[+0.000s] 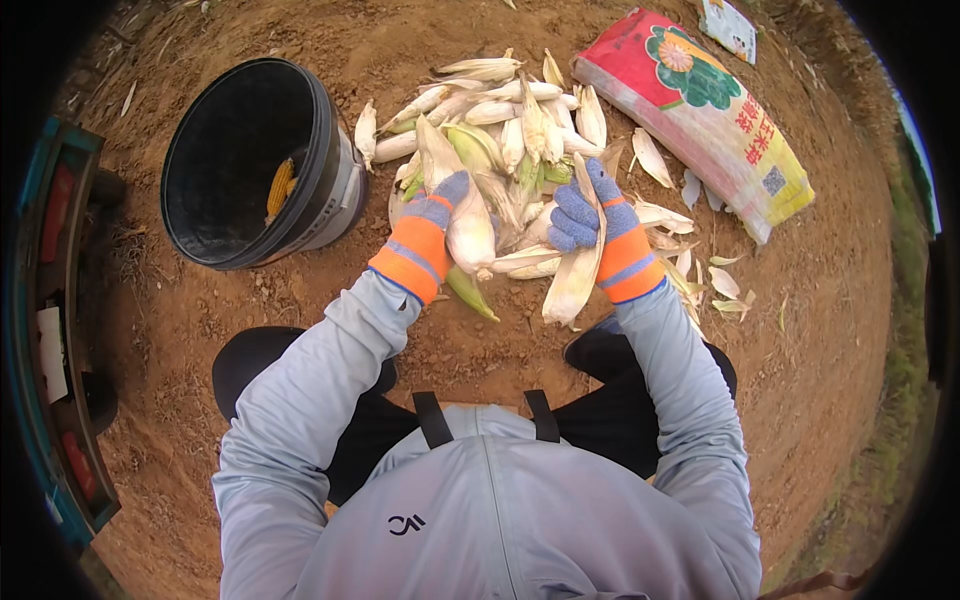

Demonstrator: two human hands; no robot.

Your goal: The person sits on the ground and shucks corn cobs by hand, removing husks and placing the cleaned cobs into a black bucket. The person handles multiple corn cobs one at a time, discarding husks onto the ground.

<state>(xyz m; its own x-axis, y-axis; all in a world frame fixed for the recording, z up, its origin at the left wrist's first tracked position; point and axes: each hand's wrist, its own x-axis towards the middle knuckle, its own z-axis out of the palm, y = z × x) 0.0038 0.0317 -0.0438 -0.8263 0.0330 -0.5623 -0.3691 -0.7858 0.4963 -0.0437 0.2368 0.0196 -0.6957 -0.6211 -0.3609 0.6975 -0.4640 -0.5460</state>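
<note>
Both my hands wear blue knitted gloves with orange cuffs, at the near side of a heap of corn ears in pale, dry husks [491, 112]. My left hand [439, 206] is closed on a husked-over corn ear [471, 229], whose stem end points towards me; part of the fingers is hidden behind it. My right hand [592, 214] grips a long, loose strip of corn husk [574, 289], its fingers curled and its lower end hanging towards me. A greenish husk [470, 292] lies on the soil just below my left hand.
At the left stands a black plastic bucket [319, 142] with yellow shelled-open corn [280, 187] inside. A printed red and yellow woven sack [690, 112] lies at the upper right, near a small white packet [729, 28]. Husk scraps [724, 283] lie at the right. A blue-edged vehicle or cart part [67, 330] borders the far left.
</note>
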